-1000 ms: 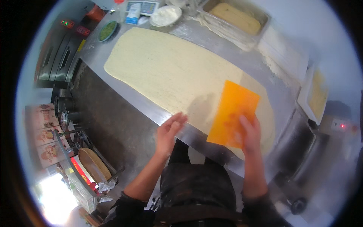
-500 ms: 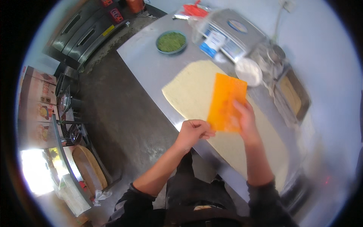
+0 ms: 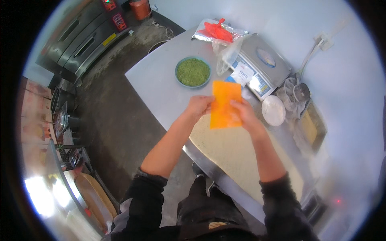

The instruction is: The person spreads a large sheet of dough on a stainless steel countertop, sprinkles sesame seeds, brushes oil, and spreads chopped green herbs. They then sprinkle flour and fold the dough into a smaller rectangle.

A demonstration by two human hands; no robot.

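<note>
In the head view, the orange sheet (image 3: 223, 114) is hanging in the air to the near right of the green-filled bowl (image 3: 194, 86); the right hand (image 3: 247, 115) is pinching its right edge, thumb showing in front and some fingers hiding behind; the left hand's (image 3: 200, 106) grip is seemingly pinching the left edge, though blur is leaving the fingertips unclear; a second ago the right hand was holding the sheet alone, whereas now both hands are meeting on it, closer to the bowl, so neither is staying free for the dough; the flat dough (image 3: 239, 154) is lying on the surface (image 3: 157, 76), on the bowl's near right; a scale (image 3: 257, 50) is standing to the bowl's right, and a white dish (image 3: 273, 110) is sitting farther right and nearer than the bowl.
</note>
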